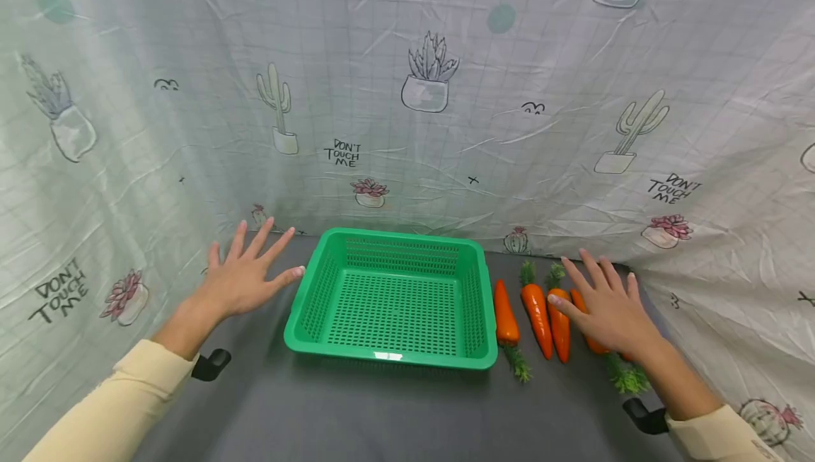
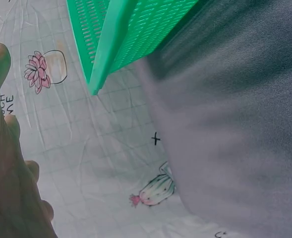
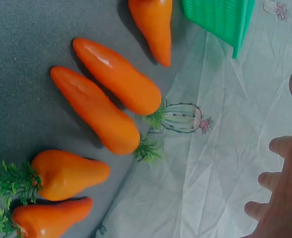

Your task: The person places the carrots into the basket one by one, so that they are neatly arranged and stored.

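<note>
A green perforated basket sits empty in the middle of the grey tabletop. To its right lie several orange carrots with green tops, side by side. My right hand hovers over the right-hand carrots with fingers straight and spread, holding nothing. In the right wrist view the carrots lie apart from the fingers, with the basket's corner at the top. My left hand is spread open just left of the basket, its thumb close to the rim. The left wrist view shows the basket's corner and my hand's edge.
A pale cloth printed with cacti walls in the table at the back and on both sides. Black clamps show at the lower left and lower right. Bare grey tabletop lies in front of the basket.
</note>
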{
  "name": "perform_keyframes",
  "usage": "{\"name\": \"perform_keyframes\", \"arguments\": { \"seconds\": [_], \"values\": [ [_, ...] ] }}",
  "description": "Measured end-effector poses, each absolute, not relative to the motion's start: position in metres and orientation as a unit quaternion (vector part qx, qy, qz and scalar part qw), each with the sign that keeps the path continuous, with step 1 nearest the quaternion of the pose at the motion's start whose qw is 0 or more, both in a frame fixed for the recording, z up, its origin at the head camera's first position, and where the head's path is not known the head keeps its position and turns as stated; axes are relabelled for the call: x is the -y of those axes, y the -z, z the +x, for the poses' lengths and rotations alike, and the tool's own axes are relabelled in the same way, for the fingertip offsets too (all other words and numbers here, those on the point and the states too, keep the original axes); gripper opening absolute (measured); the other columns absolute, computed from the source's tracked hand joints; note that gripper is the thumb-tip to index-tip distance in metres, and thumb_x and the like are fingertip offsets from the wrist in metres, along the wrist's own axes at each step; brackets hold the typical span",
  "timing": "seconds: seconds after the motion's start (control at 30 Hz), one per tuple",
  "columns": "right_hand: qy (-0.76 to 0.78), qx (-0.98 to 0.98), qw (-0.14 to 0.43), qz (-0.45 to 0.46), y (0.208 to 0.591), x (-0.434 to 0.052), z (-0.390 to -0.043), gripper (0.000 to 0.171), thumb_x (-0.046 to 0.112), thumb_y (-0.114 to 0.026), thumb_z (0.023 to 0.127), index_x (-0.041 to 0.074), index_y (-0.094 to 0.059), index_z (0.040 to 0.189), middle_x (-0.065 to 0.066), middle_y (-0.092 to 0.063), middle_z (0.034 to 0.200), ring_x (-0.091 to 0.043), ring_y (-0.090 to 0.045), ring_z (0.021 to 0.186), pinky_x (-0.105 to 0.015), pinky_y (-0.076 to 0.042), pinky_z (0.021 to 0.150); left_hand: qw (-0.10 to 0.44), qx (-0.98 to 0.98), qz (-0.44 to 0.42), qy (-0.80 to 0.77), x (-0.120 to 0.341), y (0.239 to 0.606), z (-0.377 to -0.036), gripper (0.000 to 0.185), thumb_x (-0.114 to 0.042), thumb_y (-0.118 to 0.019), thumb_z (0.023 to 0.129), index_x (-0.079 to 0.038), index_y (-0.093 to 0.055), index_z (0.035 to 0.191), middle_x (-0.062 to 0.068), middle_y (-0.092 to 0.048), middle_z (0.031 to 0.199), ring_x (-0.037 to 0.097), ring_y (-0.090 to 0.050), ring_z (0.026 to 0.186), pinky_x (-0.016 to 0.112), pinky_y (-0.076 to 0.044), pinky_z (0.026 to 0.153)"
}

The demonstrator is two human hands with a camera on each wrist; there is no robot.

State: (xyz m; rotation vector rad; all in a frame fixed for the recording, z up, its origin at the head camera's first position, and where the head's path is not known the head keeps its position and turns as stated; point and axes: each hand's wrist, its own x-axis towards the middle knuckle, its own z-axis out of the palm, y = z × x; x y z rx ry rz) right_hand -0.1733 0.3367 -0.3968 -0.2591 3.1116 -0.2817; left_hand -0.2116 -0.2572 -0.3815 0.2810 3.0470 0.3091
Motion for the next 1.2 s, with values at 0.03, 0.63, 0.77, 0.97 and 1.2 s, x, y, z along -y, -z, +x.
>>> {"name": "perform_keyframes", "arguments": {
  "seconds": [0.03,0.63,0.77,0.97,1.2],
  "values": [
    [0.091,-0.992,0.004,-0.084,0.397,-0.336,-0.173,0.085,0.067,-0.043,0.104,0.017,-0.019,0.168,-0.022,-0.004,0.175,-0.057,-0.006,0.156,-0.085,-0.001,0.113,0.033,-0.99,0.092,-0.099,0.257,0.382,-0.212,0.087,-0.081,-0.034,0.099,-0.038,-0.004,0.168,0.01,0.009,0.177,0.053,0.016,0.158,0.087,0.01,0.111],
    [0.093,-0.991,-0.001,-0.099,0.411,-0.315,-0.179,0.085,0.068,-0.046,0.103,0.019,-0.023,0.168,-0.018,-0.008,0.176,-0.053,-0.005,0.159,-0.082,-0.001,0.117,0.027,-0.988,0.111,-0.105,0.253,0.397,-0.213,0.086,-0.078,-0.038,0.1,-0.037,-0.008,0.169,0.01,0.006,0.177,0.053,0.014,0.159,0.086,0.012,0.111],
    [0.089,-0.991,0.001,-0.102,0.413,-0.311,-0.179,0.084,0.068,-0.046,0.103,0.018,-0.025,0.167,-0.017,-0.008,0.176,-0.052,-0.006,0.159,-0.082,-0.002,0.117,0.025,-0.988,0.115,-0.105,0.252,0.4,-0.212,0.084,-0.077,-0.038,0.1,-0.038,-0.007,0.168,0.011,0.004,0.177,0.053,0.012,0.159,0.086,0.011,0.111],
    [0.092,-0.99,-0.004,-0.109,0.417,-0.307,-0.179,0.083,0.067,-0.047,0.103,0.019,-0.025,0.167,-0.017,-0.009,0.176,-0.051,-0.006,0.159,-0.082,-0.003,0.117,0.019,-0.987,0.118,-0.109,0.249,0.405,-0.211,0.083,-0.076,-0.039,0.1,-0.04,-0.007,0.168,0.01,0.001,0.178,0.053,0.01,0.159,0.086,0.008,0.112],
    [0.099,-0.989,-0.003,-0.112,0.423,-0.302,-0.179,0.084,0.065,-0.049,0.103,0.016,-0.026,0.167,-0.02,-0.01,0.175,-0.052,-0.005,0.159,-0.082,-0.004,0.117,0.016,-0.986,0.124,-0.114,0.245,0.412,-0.212,0.083,-0.076,-0.039,0.1,-0.039,-0.008,0.168,0.009,0.002,0.178,0.052,0.011,0.16,0.084,0.008,0.114]
  ]
}}
